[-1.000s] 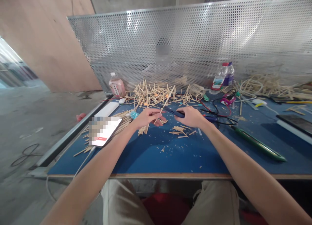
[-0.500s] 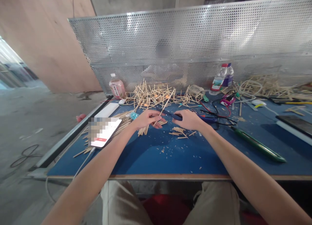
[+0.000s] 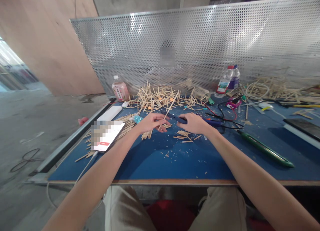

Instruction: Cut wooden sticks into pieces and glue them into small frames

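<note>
We have one pale stick [image 3: 171, 107] pinched in our left hand [image 3: 151, 122], raised over the worktop [image 3: 160, 167], and our right hand [image 3: 195, 122] is wrapped round a dark blue tool [image 3: 178, 119] crossing it; whether it bites we cannot tell. Short pieces [image 3: 184, 135] already lie nearby; we judge this stick and the longer sticks [image 3: 127, 123] at left are yet uncut

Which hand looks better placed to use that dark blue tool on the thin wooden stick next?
Probably the right hand: it holds the dark blue pliers-like tool, whose far end crosses the wooden stick in this view. The left hand is busy holding that stick.
</note>
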A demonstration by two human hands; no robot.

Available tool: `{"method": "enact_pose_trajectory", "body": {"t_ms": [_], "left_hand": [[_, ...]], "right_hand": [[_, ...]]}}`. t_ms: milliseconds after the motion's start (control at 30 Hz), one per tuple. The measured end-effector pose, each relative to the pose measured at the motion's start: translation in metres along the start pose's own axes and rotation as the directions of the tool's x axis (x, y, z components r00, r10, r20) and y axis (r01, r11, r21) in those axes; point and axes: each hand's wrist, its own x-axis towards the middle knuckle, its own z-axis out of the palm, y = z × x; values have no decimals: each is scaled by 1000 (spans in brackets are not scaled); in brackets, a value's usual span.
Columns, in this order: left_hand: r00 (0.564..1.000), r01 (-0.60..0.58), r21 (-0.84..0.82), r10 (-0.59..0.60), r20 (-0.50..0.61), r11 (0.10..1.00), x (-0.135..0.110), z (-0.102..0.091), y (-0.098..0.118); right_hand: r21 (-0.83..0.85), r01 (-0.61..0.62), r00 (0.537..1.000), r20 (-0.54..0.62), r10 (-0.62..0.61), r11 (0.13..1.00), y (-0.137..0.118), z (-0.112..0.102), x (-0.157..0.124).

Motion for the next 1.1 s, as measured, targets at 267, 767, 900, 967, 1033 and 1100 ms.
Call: {"method": "enact_pose_trajectory", "body": {"t_ms": [267, 767, 900, 967, 1033, 1100], "left_hand": [[1000, -23, 12, 22, 20, 1000, 0, -1, -1], [1000, -17, 12, 17, 14, 1000, -2, 2, 5], [999, -31, 34, 30, 22, 999, -2, 1, 4], [999, -32, 28, 31, 27, 999, -2, 1, 3], [999, -33, 22, 32, 26, 999, -1, 0, 1], [999, -35, 29, 34, 27, 999, 0, -1, 0]], "right_hand": [[14, 14, 1000, -11, -14, 1000, -1, 0, 0], [43, 28, 999, -24, -27, 999, 1, 1, 0], [40, 36, 999, -28, -35, 999, 3, 2, 1], [39, 31, 999, -24, -30, 999, 3, 2, 0], [46, 27, 999, -22, -26, 999, 2, 2, 0], [61, 33, 999, -24, -32, 998, 2, 2, 0]]}}
